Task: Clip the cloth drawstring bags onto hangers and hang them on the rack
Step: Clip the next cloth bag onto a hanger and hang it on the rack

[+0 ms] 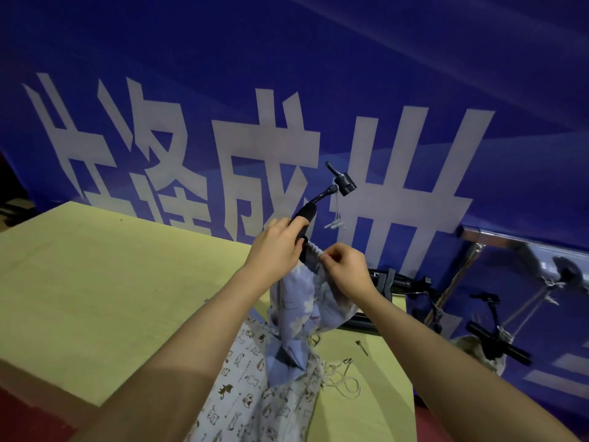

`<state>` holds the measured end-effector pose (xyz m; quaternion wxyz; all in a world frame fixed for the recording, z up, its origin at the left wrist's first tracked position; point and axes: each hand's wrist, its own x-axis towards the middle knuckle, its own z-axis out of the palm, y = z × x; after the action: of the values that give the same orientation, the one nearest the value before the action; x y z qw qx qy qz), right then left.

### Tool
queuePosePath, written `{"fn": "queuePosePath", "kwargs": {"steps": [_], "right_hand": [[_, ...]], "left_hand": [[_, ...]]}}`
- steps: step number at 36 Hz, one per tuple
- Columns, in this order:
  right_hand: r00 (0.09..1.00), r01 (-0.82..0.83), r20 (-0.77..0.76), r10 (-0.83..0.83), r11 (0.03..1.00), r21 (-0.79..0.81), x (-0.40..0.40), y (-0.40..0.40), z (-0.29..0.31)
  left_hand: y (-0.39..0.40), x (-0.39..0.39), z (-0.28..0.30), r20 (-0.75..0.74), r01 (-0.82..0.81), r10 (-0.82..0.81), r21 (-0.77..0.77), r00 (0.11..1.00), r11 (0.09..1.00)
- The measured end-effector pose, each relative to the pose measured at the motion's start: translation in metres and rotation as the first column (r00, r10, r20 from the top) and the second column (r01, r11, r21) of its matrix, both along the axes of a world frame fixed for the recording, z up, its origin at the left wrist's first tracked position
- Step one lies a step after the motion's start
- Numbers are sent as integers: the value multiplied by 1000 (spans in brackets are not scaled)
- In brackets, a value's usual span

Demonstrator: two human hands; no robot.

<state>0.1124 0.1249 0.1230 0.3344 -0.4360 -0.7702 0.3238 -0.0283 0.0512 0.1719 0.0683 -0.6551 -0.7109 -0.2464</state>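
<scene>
Above the pale yellow-green worktop [95, 282], my left hand [275, 247] grips the black plastic clip hanger [302, 218] while my right hand [345, 269] pinches the gathered top of the light blue flowered cloth drawstring bag [299, 311].

A yellow-green table [95, 282] carries animal-print cloth bags [242, 393], loose drawstrings [342, 382] and black hangers [360, 322] near its right edge.

left hand [276, 247] hides the hanger's [314, 204] clip; the rack [497, 240] is blurred.
</scene>
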Motion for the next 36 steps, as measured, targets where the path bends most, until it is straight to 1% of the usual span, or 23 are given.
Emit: {"fn": "queuePosePath", "kwargs": {"steps": [2, 4, 7, 10, 12, 14, 18, 21, 25, 27, 30, 34, 36], "right_hand": [[998, 26, -61, -26, 1000, -4, 0, 0, 8], [996, 40, -85, -40, 999, -2, -1, 2, 16], [995, 10, -98, -9, 1000, 2, -2, 4, 30], [992, 3, -123, -1, 1000, 22, -6, 7, 49], [988, 7, -152, -1, 999, 37, -9, 8, 59], [984, 7, -176, -1, 999, 37, -12, 8, 65], [962, -25, -273, 24, 1000, 2, -17, 3, 70], [955, -37, -293, 40, 999, 17, -20, -2, 73], [906, -42, -422, 4, 996, -79, -22, -4, 83], [920, -58, -390, 25, 996, -72, -20, -4, 90], [962, -94, -259, 82, 995, -33, -16, -8, 91], [995, -64, -63, 71, 993, 99, -14, -11, 90], [997, -40, -61, 49, 991, 130, -16, -11, 92]], "left_hand": [[3, -1, 7, -92, -16, 17, 5, 996, 1000], [5, -2, 15, -167, -33, 33, 0, 985, 999], [9, 0, 28, -206, -81, 69, -50, 976, 995], [14, 2, 38, -224, -121, 88, -136, 970, 983], [14, 3, 41, -229, -135, 96, -163, 969, 977], [14, 3, 43, -235, -147, 107, -158, 966, 977], [14, 2, 46, -242, -155, 119, -135, 963, 979], [14, 0, 47, -240, -145, 108, -140, 965, 979], [11, -5, 39, -214, -126, 81, -204, 974, 971], [7, -7, 30, -195, -126, 80, -236, 977, 964], [4, -9, 19, -198, -134, 86, -247, 976, 960], [3, -9, 15, -227, -149, 97, -228, 969, 962], [2, -7, 14, -228, -148, 98, -214, 969, 966]]}}
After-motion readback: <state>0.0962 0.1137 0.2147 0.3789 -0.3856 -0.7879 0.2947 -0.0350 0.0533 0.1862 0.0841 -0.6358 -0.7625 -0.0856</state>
